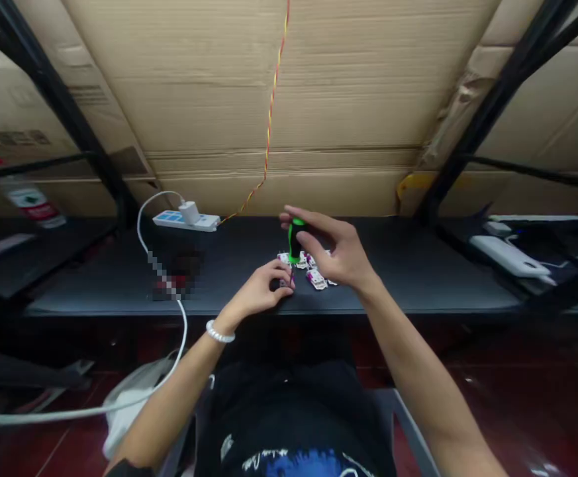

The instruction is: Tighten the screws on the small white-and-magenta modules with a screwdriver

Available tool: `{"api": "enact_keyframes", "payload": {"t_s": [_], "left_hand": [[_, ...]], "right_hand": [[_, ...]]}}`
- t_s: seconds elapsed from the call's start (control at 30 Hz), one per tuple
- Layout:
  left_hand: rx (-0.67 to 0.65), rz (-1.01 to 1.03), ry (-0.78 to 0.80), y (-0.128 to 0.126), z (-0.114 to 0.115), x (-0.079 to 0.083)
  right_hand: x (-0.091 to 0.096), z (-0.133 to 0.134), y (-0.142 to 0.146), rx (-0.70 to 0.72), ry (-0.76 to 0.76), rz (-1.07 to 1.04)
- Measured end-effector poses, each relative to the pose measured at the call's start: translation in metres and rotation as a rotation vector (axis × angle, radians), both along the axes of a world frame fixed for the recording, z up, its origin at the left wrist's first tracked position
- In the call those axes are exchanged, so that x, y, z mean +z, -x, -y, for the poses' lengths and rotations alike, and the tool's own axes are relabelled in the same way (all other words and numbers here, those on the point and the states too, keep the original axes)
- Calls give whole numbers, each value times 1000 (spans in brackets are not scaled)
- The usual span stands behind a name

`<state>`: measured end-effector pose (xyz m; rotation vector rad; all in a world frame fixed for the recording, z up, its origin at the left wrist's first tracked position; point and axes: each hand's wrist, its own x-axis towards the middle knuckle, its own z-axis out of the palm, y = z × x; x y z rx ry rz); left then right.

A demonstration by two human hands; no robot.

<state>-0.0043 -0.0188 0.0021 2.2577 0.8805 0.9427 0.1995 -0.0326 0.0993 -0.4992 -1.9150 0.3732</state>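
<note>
My right hand (pixel 331 245) grips a black and green screwdriver (pixel 296 240) by its handle, index finger over the top. The screwdriver stands upright, its thin shaft pointing down at a small white and purple part (pixel 287 283). That part sits on the dark table under the fingertips of my left hand (pixel 263 288), which is closed on it and partly hides it. Just right of it, several similar small white and purple parts (pixel 317 279) lie in a loose group, some hidden behind my right hand. Their exact kind is too small to make out.
A white power strip (pixel 204 222) with a plugged-in charger (pixel 189 212) lies at the back left. From it a white cable (pixel 185 324) runs past my left arm. A twisted red-yellow wire (pixel 270 119) hangs before the cardboard. Black metal posts (pixel 487 109) flank the table (pixel 418 278).
</note>
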Motion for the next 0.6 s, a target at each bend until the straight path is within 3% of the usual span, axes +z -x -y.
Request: {"api": "enact_keyframes", "payload": {"t_s": [0.17,0.33,0.47,0.6], "left_hand": [[-4,-10,5,1,0,2],[-11,-12,15,2,-1,0],[-6,9,10,2,-1,-1],[-6,5,25,1,0,0]], "right_hand": [[2,-1,-1,-176,-104,36],[1,-2,-4,-16,-8,64],[2,-3,-2,-175,-94,55],[1,-4,1,-54,-54,59]]}}
